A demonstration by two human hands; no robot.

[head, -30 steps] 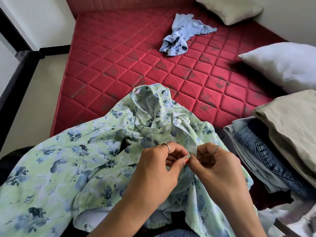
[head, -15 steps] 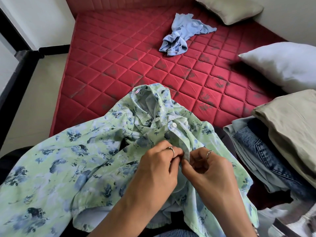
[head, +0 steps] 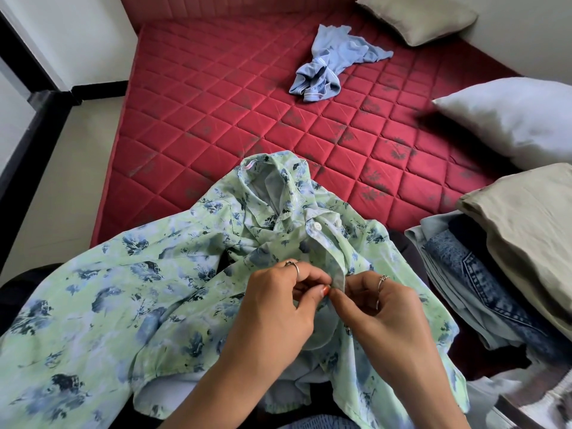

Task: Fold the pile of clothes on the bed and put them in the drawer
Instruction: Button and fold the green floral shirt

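The strip of the green floral shirt (head: 130,292) pinched between the two hands is largely hidden by the fingers, so whether a button is held there cannot be made out. The left hand (head: 275,317) is curled, its thumb and forefinger pinching the placket edge; the right hand (head: 383,314) pinches the same edge from the other side, fingertips almost touching. The shirt's hem is cut off below the hands. Thin, crumpled cloth with blue blotches is spread to the left of the left hand, the collar and two white buttons lying just beyond both hands. Far beyond them, a crumpled light-blue garment (head: 332,65) lies on the red quilted mattress (head: 216,103), diamond-stitched. To the right of the right hand, a stack of folded clothes (head: 495,274) is seen, denim beneath smooth khaki cloth, partly cut off. Beyond the stack, a soft white pillow (head: 510,119) rests.
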